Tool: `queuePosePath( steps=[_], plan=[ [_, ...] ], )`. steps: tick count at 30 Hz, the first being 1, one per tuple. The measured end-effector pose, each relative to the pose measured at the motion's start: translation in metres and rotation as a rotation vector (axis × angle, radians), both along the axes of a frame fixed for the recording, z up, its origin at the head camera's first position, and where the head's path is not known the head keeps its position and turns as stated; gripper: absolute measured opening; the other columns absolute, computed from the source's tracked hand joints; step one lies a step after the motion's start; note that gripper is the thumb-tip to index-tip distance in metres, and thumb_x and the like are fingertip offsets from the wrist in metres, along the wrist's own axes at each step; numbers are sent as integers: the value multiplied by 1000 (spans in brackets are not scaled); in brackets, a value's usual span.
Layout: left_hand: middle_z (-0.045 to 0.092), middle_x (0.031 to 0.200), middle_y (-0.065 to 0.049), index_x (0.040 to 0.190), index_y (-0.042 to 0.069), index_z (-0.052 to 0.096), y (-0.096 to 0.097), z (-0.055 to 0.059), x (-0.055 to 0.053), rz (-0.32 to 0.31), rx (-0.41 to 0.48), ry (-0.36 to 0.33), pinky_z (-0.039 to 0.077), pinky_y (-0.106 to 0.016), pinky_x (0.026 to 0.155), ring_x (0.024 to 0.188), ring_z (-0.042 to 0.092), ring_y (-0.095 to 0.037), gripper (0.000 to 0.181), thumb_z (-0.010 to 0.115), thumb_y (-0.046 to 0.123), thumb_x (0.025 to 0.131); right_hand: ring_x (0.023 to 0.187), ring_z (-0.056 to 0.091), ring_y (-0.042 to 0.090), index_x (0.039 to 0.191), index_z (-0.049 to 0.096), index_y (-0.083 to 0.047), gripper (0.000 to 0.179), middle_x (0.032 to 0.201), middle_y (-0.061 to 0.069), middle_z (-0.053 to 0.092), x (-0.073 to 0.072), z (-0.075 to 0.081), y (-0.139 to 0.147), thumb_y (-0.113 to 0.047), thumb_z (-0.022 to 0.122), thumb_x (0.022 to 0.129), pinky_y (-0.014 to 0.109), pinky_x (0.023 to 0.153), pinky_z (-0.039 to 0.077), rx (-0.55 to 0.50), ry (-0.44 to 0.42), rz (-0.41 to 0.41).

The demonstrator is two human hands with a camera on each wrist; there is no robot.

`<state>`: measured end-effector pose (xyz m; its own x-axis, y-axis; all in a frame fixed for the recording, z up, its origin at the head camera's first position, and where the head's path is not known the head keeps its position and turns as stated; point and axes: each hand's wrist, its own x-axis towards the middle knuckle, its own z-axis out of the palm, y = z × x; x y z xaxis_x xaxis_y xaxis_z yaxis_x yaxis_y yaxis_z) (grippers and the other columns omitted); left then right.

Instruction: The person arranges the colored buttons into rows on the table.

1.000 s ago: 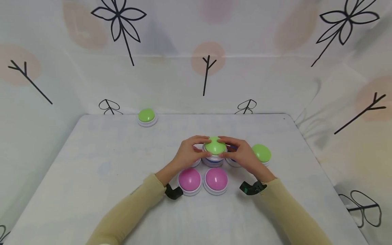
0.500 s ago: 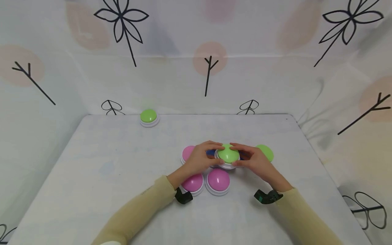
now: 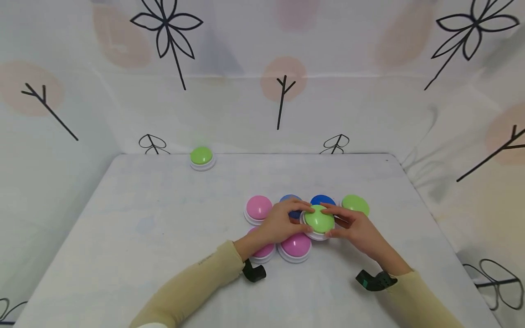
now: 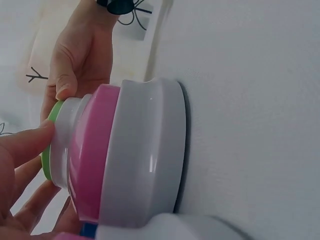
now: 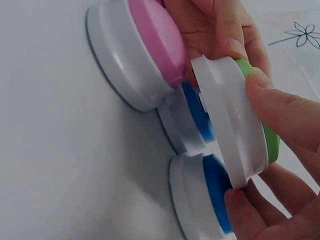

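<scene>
My left hand [image 3: 282,224] and right hand [image 3: 356,231] together hold a green-domed push button [image 3: 320,219] with a white base, fingers and thumbs pinching it from opposite sides. In the right wrist view the held button [image 5: 232,115] is off the table, its base near a blue push button [image 5: 216,187]. Behind it in the head view are two blue push buttons, one at the right [image 3: 323,200] and one partly hidden by my left fingers [image 3: 290,198]. A pink push button [image 3: 296,246] sits just in front of my left hand; another [image 3: 262,250] is partly under that wrist.
A third pink push button [image 3: 259,207] stands left of the blue ones. One green push button [image 3: 355,204] is behind my right hand, and another [image 3: 201,156] sits at the back left edge of the white table [image 3: 143,255]. Patterned cloth walls [image 3: 229,114] surround the table.
Both hands have carried the green push button from above the blue one toward the right and nearer to me. The blue buttons and the back-left pink button now show more.
</scene>
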<state>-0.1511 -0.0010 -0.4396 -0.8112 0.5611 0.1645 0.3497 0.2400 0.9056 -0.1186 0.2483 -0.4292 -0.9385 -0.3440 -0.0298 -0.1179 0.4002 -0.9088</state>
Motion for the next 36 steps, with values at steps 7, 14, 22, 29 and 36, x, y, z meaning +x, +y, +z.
queuePosePath(
  steps=[7, 14, 22, 29, 36],
  plan=[
    [62, 117, 6, 123, 17, 70, 3, -4, 4, -55, -41, 49, 52, -17, 85, 105, 58, -5, 41, 83, 20, 84, 138, 41, 37, 127, 66, -6, 49, 146, 14, 51, 13, -2, 7, -8, 82, 80, 21, 101, 42, 6, 23, -5],
    [66, 119, 11, 124, 20, 69, 7, -10, 3, -121, -76, 51, 48, -17, 92, 110, 57, 1, 40, 80, 21, 86, 125, 45, -8, 127, 66, -6, 48, 146, 18, 50, 26, -3, 17, -10, 82, 81, 17, 98, 43, 36, 27, -1],
    [65, 124, 14, 127, 21, 68, 7, -7, 3, -218, -165, 36, 46, -15, 93, 111, 55, 3, 39, 77, 22, 89, 123, 46, -12, 127, 66, -5, 50, 145, 22, 49, 31, -14, 28, -10, 83, 80, 14, 97, 42, -12, 16, 41],
    [64, 127, 13, 126, 20, 68, 7, -7, 1, -287, -206, 76, 43, -14, 96, 114, 54, 4, 38, 77, 23, 89, 125, 46, -10, 125, 66, -5, 47, 145, 24, 48, 31, -18, 31, -9, 81, 81, 12, 98, 40, -30, 16, 82],
    [62, 130, 11, 127, 19, 67, 8, -6, 0, -331, -231, 95, 40, -15, 100, 118, 52, 4, 40, 76, 25, 89, 123, 46, -12, 125, 66, -9, 46, 147, 20, 49, 30, -20, 32, -13, 81, 82, 12, 98, 39, 1, -34, 82]
  ],
)
